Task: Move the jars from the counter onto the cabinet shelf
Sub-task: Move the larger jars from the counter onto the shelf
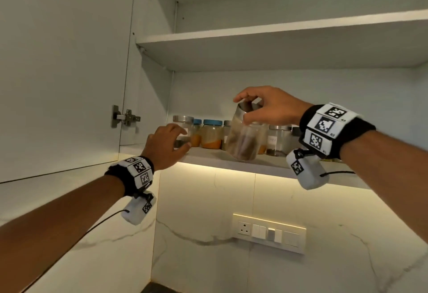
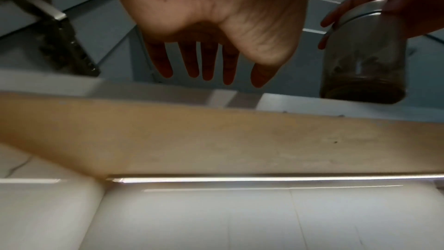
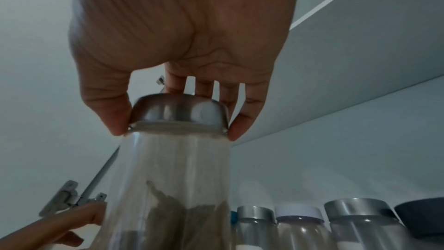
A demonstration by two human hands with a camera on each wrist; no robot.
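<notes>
Jars (image 1: 212,134) already line the back of the white cabinet shelf (image 1: 208,157); right hand (image 1: 269,106) pinches the steel lid of a tilted clear glass jar (image 1: 244,140) just above the shelf's front edge, left hand (image 1: 165,145) spread beside it, holding nothing; setting down remains

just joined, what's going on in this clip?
A person is putting jars away in an open cabinet. The right hand grips a glass jar by its metal lid, holding it tilted at the front edge of the lower shelf. The left hand hovers open by the shelf's left end, holding nothing. A row of jars already stands behind.
</notes>
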